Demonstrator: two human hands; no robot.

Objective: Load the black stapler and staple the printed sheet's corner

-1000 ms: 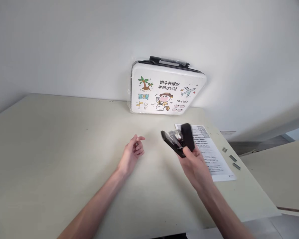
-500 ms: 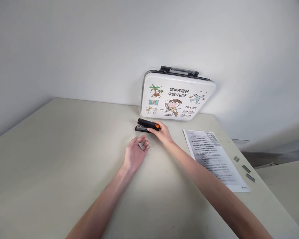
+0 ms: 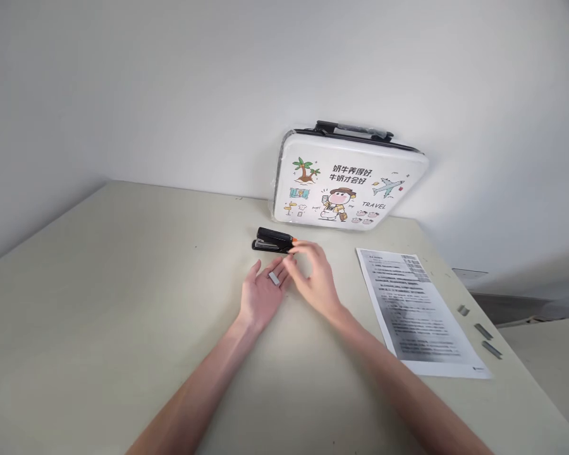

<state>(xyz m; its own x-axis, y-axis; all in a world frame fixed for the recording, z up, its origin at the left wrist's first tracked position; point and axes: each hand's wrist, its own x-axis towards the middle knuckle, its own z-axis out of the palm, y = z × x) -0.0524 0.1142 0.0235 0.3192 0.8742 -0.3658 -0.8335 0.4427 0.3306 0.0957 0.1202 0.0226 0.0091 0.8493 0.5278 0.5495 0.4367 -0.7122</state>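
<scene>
Left hand point(image 3: 260, 296) lying palm up on the table point(image 3: 123, 303), grip flat open, a short staple strip point(image 3: 274, 278) resting loose on the fingers, pinned by nothing. Right hand point(image 3: 313, 278) just beside it on the right, grip half closed and empty, fingertips almost at the strip. Black stapler point(image 3: 271, 241) closed on the table just beyond both hands, orange end toward the right hand.

Risks, judged from this:
- Strip sliding off the open palm with any tilt, since no finger curls over it.
- Strip snapping into pieces under a hard pinch; glued staples break easily.
- A clumsy pinch flicking it onto the pale table, where grey metal is hard to spot.
- A knuckle knocking the stapler farther off.

Farther right, a printed sheet point(image 3: 417, 309), and three more staple strips point(image 3: 478, 328) near the table's right edge, close enough to be swept off. White illustrated case point(image 3: 346, 180) leaning against the wall at the far side.
</scene>
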